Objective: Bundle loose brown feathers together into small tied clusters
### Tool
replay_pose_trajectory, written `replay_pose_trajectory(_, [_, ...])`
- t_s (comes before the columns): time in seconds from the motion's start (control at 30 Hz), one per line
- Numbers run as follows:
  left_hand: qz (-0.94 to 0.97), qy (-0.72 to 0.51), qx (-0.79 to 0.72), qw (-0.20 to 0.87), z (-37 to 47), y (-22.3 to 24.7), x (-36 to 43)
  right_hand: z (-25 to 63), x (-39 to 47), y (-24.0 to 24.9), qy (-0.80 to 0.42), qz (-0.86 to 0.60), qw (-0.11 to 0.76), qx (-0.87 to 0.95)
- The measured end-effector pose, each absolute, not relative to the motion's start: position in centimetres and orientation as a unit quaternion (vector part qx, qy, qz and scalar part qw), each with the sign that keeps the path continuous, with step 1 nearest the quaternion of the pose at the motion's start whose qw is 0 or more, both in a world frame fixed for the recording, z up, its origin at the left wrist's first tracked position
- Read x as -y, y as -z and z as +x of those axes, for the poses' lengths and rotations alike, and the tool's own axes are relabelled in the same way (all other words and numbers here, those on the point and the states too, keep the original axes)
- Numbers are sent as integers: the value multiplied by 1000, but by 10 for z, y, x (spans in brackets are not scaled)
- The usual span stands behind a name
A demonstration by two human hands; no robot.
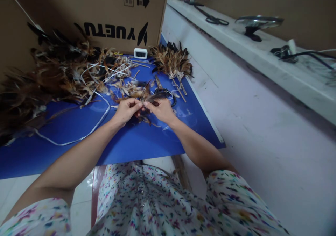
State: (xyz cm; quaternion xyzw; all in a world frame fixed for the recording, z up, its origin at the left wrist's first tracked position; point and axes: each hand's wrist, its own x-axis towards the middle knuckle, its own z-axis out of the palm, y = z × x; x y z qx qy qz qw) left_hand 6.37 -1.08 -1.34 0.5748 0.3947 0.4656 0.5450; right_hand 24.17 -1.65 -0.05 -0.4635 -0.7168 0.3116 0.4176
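Close together over the blue tabletop, my left hand and my right hand pinch brown and dark feathers between thumbs and fingers. The thumb tips nearly meet at the quill ends; the exact grip is partly hidden. Just beyond my right hand lies a pair of scissors, its dark handles partly covered. Loose light-brown feathers lie beyond my left hand. A white strip of string runs in a loop from the feather pile to near my left wrist.
Feather bundles on thin sticks lie at the back right. A small white digital clock stands before a large cardboard box. Along the right wall, a ledge carries another pair of scissors, a round mirror-like object and cables.
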Motion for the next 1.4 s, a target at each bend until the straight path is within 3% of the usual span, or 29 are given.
replay_pose_trajectory(0.33, [593, -463, -404, 520, 64, 13, 11, 241, 14, 6, -313, -451, 417, 724])
replay_pose_trajectory(0.97, [696, -439, -440, 360, 60, 14, 11, 240, 13, 7, -320, -466, 414, 714])
replay_pose_trajectory(1.4, [600, -498, -438, 448, 60, 13, 6, 240, 18, 3, -333, -440, 361, 752])
